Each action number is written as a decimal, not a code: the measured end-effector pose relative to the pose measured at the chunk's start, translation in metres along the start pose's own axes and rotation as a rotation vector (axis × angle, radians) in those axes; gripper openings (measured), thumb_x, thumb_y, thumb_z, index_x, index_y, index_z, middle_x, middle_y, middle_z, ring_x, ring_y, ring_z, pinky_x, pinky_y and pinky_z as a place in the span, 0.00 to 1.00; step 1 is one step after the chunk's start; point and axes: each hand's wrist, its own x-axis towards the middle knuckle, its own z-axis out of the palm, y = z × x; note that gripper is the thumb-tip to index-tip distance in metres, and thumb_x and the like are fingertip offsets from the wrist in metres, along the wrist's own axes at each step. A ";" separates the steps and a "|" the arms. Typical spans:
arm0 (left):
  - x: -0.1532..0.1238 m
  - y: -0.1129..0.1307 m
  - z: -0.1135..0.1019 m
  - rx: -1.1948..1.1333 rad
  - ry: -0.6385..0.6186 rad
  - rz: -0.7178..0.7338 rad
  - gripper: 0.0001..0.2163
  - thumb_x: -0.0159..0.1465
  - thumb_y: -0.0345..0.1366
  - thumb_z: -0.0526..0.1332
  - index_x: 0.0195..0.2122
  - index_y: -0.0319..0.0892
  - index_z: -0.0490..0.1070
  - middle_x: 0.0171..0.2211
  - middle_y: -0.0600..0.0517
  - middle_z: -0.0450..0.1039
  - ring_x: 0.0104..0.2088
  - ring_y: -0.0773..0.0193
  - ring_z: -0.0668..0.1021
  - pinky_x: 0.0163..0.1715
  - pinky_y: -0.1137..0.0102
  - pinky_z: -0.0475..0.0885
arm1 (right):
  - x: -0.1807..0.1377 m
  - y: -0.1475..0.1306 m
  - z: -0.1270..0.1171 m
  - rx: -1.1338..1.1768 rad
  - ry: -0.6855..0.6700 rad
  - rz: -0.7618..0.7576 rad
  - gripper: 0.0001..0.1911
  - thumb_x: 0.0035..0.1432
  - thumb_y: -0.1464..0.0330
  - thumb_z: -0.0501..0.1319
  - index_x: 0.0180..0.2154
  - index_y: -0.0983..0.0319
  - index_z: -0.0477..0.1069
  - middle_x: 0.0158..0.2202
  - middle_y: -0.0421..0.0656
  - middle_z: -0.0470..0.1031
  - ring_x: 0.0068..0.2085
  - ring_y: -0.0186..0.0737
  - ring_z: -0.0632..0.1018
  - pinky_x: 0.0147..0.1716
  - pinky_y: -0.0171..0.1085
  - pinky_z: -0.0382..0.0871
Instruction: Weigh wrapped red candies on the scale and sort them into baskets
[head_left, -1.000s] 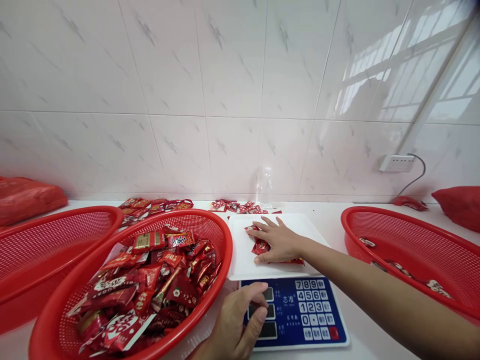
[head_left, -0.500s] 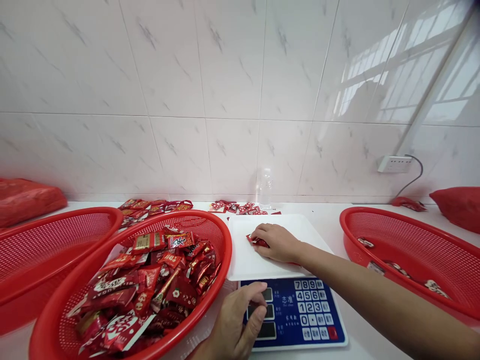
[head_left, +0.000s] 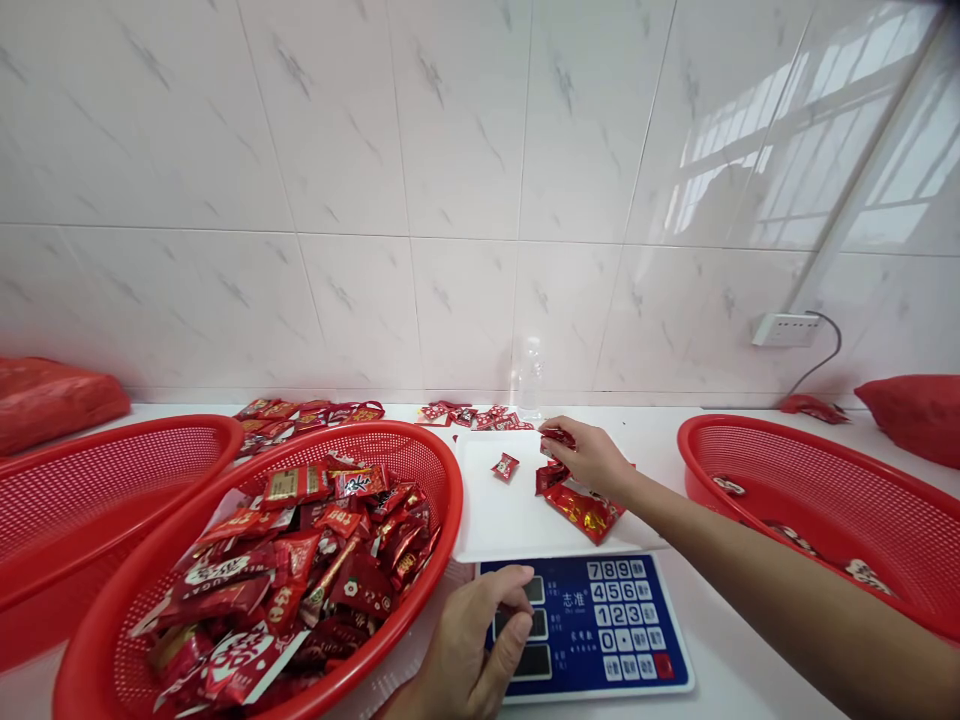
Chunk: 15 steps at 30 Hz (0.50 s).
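Observation:
My right hand [head_left: 589, 456] is raised over the right side of the white scale tray [head_left: 510, 520], fingers closed round a bunch of red candy packets [head_left: 581, 505] that hang below it. One small red packet [head_left: 505, 466] lies alone on the tray. My left hand [head_left: 472, 650] rests on the left edge of the blue scale [head_left: 600, 625], thumb against its display windows, holding nothing. A red mesh basket [head_left: 97, 650] full of red snack packets [head_left: 315, 560] sits to the left of the scale.
A second red basket [head_left: 97, 470] sits at far left and a third [head_left: 825, 500] at right with a few packets inside. Loose red packets [head_left: 315, 410] and a clear bottle [head_left: 529, 375] stand by the tiled wall. Red bags [head_left: 911, 410] and a power strip [head_left: 784, 328] are at right.
My right hand closed on the packets lying on the tray, then lifted and moved right with them, leaving one small packet behind. My left hand stayed on the scale.

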 end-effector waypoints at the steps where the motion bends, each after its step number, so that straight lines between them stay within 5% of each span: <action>1: 0.000 0.000 0.000 0.001 -0.004 0.002 0.17 0.66 0.30 0.55 0.56 0.48 0.61 0.35 0.55 0.77 0.35 0.68 0.79 0.42 0.77 0.73 | -0.003 0.001 -0.002 0.004 -0.007 0.014 0.14 0.65 0.62 0.55 0.48 0.61 0.70 0.41 0.43 0.76 0.41 0.38 0.77 0.42 0.42 0.71; 10: -0.001 0.000 0.001 0.024 -0.038 -0.026 0.16 0.67 0.31 0.55 0.55 0.48 0.61 0.36 0.56 0.76 0.36 0.69 0.79 0.42 0.77 0.73 | -0.024 0.029 -0.011 -0.028 -0.038 0.178 0.23 0.66 0.58 0.47 0.59 0.55 0.62 0.40 0.44 0.79 0.41 0.46 0.78 0.40 0.46 0.71; 15: -0.001 0.000 0.001 0.037 -0.036 -0.024 0.15 0.67 0.32 0.55 0.55 0.48 0.61 0.36 0.55 0.76 0.36 0.68 0.79 0.42 0.76 0.73 | -0.030 0.036 -0.009 -0.058 -0.058 0.180 0.30 0.63 0.55 0.51 0.63 0.57 0.55 0.59 0.48 0.66 0.59 0.49 0.68 0.55 0.49 0.64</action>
